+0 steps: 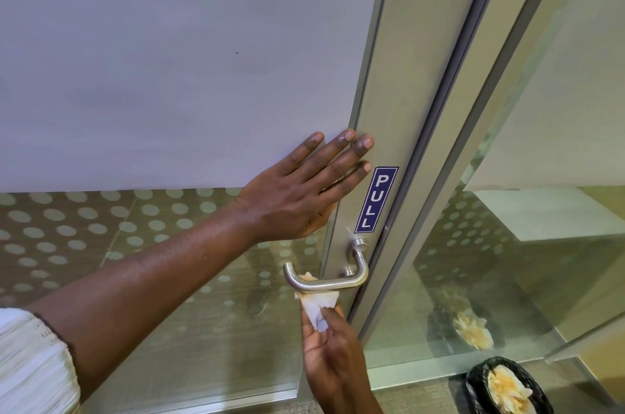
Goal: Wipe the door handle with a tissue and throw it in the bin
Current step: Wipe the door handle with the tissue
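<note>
Frosted glass and a grey metal door frame (389, 109) fill my view, a blue PULL sign (376, 199) fixed just above the door handle (326, 283). My left hand (304, 187) lies flat on the glass with fingers spread, gripping nothing. My right hand (333, 351) pinches a crumpled tissue (318, 305) between thumb and fingertips, its top edge pressed up under the steel lever and a scrap showing above the bar. I judge the tissue light, soft and easily torn (best held bunched, not by a corner), while the handle looks hard and slick. A bin (507, 386) lined in black, papers already inside, waits on the floor at lower right.
</note>
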Demonstrator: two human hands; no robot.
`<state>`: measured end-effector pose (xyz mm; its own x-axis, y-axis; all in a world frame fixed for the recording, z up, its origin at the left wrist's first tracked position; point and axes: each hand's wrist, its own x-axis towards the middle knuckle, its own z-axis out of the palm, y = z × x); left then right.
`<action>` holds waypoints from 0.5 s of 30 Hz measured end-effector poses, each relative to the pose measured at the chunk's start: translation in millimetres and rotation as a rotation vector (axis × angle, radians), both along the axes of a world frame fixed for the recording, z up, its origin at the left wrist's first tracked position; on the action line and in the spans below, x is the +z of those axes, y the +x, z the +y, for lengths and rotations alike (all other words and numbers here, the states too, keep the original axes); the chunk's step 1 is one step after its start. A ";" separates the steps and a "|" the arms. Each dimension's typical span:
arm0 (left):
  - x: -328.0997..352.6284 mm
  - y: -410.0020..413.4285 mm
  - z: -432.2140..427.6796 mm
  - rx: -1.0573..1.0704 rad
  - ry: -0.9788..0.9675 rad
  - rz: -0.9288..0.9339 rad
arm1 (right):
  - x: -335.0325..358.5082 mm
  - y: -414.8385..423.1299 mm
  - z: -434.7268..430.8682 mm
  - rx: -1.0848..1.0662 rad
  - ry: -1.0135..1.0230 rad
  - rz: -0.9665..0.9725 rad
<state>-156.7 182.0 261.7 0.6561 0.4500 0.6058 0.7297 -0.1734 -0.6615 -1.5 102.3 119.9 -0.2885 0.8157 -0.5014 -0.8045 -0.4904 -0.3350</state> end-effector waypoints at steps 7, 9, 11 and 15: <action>0.0 -1.5 -0.2 -0.003 0.000 -0.006 | 3.7 -22.0 22.1 0.154 0.077 0.097; -0.5 -1.7 0.0 -0.003 -0.003 -0.007 | 7.4 -23.1 26.4 0.237 0.146 0.118; -0.7 -1.6 0.0 0.005 -0.008 0.000 | 9.8 -21.6 32.3 0.280 0.174 0.094; -0.9 -1.5 -0.3 0.011 0.001 -0.001 | 10.3 -17.0 41.6 0.316 0.197 0.021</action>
